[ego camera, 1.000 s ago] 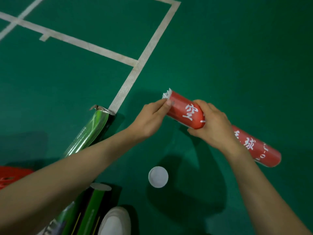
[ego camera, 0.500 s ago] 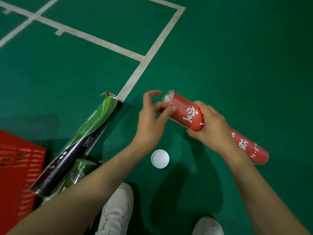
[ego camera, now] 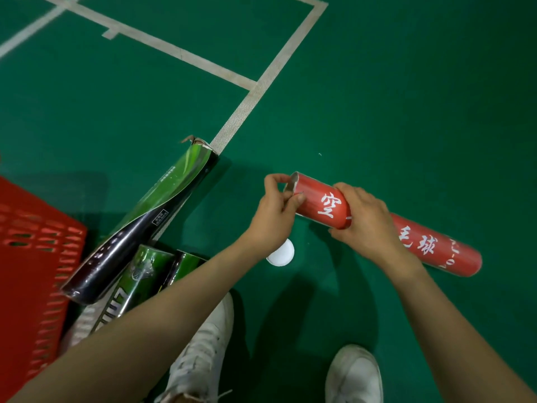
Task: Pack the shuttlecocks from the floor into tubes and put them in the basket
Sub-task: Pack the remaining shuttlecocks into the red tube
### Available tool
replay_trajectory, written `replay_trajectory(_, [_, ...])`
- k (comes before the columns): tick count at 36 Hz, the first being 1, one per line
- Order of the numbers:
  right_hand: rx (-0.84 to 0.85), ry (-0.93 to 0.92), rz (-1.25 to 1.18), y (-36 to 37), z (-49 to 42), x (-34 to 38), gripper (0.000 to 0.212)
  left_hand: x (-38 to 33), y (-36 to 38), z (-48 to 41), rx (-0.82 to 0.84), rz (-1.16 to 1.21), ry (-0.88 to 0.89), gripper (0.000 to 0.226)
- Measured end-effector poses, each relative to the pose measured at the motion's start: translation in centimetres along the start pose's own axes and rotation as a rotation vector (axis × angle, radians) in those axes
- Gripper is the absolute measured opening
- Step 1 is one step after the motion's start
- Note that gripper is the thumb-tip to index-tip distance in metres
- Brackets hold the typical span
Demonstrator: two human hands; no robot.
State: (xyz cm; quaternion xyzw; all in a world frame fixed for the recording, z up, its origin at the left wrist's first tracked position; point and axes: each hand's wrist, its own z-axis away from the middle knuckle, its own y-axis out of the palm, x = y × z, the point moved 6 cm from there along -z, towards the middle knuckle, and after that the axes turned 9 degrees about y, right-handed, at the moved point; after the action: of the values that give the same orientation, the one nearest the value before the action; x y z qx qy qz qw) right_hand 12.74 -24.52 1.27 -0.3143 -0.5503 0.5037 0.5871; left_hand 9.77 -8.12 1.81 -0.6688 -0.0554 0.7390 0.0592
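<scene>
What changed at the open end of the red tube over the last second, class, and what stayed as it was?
The white feathers that stuck out of the red tube have gone inside. The left hand, which was pressing at the mouth, now pinches its rim. The right hand kept its grip round the middle. The white cap stayed on the floor, and the green tubes beside the red basket were not touched.

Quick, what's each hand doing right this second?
Left hand: fingers pinched at the open mouth of the red tube; what they pinch cannot be told.
Right hand: closed around the red tube's middle.
</scene>
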Motion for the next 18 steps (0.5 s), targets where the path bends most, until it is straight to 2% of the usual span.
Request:
replay_trajectory(4, [0.013, 0.019, -0.015, 1.2, -0.1, -0.7, 0.084, 1.0, 0.3, -0.4, 0.004, -0.012, -0.044, 0.022])
replay_trajectory(9, [-0.008, 0.029, -0.013, 2.0, -0.1, -0.8, 0.086, 1.8, -0.5, 0.0, -0.130, -0.033, -0.027, 0.039])
replay_trajectory(18, [0.051, 0.008, 0.011, 3.4, 0.1, -1.0, 0.085, 4.2, -0.3, 0.3, -0.019, -0.003, -0.086, 0.038])
